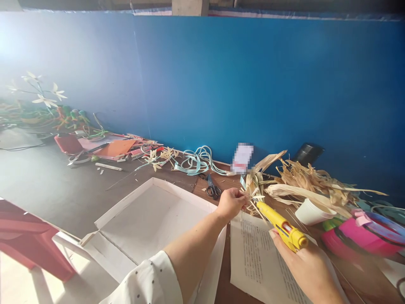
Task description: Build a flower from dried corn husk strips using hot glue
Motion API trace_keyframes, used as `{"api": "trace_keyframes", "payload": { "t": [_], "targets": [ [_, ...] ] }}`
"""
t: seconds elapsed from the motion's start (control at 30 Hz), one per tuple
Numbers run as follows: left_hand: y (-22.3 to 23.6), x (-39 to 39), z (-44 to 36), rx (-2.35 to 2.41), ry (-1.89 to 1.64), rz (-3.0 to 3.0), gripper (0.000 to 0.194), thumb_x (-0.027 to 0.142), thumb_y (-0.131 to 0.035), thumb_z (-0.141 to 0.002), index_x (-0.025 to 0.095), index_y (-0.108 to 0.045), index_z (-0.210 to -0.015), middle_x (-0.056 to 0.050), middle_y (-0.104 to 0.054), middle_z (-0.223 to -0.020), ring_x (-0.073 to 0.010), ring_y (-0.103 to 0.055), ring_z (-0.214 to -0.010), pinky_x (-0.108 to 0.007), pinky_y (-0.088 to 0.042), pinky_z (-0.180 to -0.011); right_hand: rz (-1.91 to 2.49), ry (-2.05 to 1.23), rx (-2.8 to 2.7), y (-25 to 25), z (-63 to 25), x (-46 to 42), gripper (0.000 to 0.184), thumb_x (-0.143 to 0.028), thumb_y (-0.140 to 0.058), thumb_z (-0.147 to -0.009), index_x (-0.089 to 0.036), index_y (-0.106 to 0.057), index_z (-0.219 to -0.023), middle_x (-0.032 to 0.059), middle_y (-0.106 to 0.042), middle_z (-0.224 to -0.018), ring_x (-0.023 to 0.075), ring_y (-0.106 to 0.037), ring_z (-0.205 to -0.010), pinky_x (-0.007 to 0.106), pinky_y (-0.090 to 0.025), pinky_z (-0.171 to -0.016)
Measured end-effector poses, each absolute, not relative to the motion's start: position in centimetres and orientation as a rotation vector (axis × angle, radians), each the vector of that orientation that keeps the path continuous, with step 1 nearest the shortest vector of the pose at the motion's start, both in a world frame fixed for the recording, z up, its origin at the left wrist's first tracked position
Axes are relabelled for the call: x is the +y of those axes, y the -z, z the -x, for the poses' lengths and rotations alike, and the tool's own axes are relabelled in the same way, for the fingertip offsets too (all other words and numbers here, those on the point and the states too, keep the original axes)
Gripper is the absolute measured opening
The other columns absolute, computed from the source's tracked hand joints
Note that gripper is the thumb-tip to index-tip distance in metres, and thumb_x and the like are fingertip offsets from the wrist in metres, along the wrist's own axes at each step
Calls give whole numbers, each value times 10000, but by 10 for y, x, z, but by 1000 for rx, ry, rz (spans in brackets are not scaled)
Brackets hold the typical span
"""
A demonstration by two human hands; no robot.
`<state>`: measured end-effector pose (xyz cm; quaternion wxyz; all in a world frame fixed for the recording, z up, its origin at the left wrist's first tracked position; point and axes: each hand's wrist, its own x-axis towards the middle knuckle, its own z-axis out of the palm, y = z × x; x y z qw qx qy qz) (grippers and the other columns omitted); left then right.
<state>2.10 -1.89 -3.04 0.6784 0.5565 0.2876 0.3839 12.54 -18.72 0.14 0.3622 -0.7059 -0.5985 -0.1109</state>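
My right hand (305, 264) is wrapped round a yellow hot glue gun (275, 217), its nozzle pointing up and to the left. Just by the nozzle tip, my left hand (232, 204) pinches a small pale petal-like piece (258, 197); its exact kind is too small to tell. Nozzle and piece are very close, and whether they touch I cannot tell. Below both hands lies a printed sheet of paper (249, 253). Dried corn husks (303, 179) are heaped behind the glue gun. Black-handled scissors (213, 191) rest beyond my left hand.
An open white box lid (152, 180) lies under my left forearm. To the right are a white cup (311, 213) and a pink container (351, 236). Light-blue cord (205, 158), husk flowers (153, 158) and orange paper (118, 147) line the blue wall (237, 76). A red stool (28, 236) stands left.
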Motion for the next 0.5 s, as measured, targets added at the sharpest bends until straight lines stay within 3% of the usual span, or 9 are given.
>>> {"api": "trace_keyframes", "payload": {
  "t": [0.2, 0.5],
  "targets": [
    [28, -21, -19, 626, -873, -1289, 142, 250, -623, -694, 112, -614, -659, 17, -532, -517, -54, -450, -477, -173, -359, -491, 1816, 253, -1539, 4, -127, -184, 265, -374, -517, -819, -230, -556, -600, 8, -563, -495, 152, -548, -416, 244, -441, -397],
    [35, -18, -24, 640, -866, -1294, 153, 266, -628, -693, 122, -595, -655, 17, -546, -543, -59, -464, -481, -187, -398, -512, 1847, 277, -1570, 10, -130, -181, 280, -381, -497, -839, -212, -601, -642, 28, -607, -548, 159, -577, -467, 252, -450, -454]
  ]
}}
